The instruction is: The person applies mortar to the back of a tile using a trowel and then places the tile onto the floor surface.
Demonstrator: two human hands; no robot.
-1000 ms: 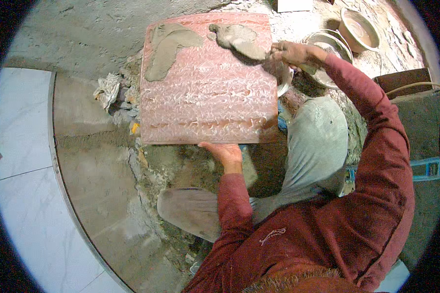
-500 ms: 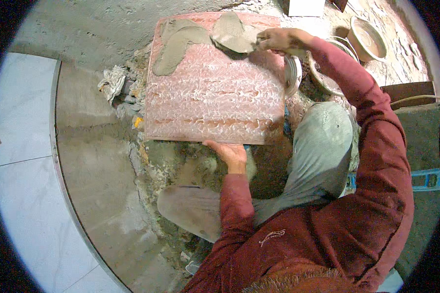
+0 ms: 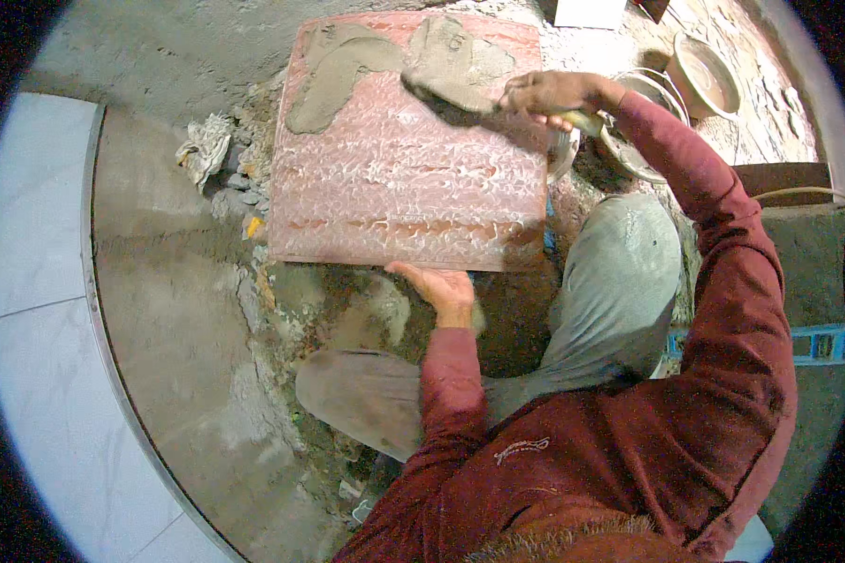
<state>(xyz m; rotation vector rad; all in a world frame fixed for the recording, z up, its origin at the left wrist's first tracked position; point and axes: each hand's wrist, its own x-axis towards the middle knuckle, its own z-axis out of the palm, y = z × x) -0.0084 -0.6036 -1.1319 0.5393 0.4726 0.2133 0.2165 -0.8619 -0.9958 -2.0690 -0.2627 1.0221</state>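
A large square tile [image 3: 413,178], its reddish back streaked with white, lies tilted in front of me. My left hand [image 3: 441,289] supports its near edge from below, thumb against the edge and the other fingers partly hidden underneath. My right hand [image 3: 559,94] is closed around the pale handle of a trowel [image 3: 584,123] over the tile's far right part. The trowel blade, mostly covered, presses against a grey mortar patch [image 3: 460,58]. A second mortar patch [image 3: 343,75] is smeared on the far left corner.
Two buckets, one round tub [image 3: 704,75] and one nearer bucket [image 3: 640,155], stand at the right. A crumpled whitish rag [image 3: 204,150] lies left among rubble. White floor tiles [image 3: 38,281] with a metal edge strip run along the left; a blue spirit level [image 3: 821,345] is at right.
My right hand has drawn the trowel slightly right and toward me, turning it so the handle shows. The right mortar patch is spread wider. My left hand keeps its hold on the tile.
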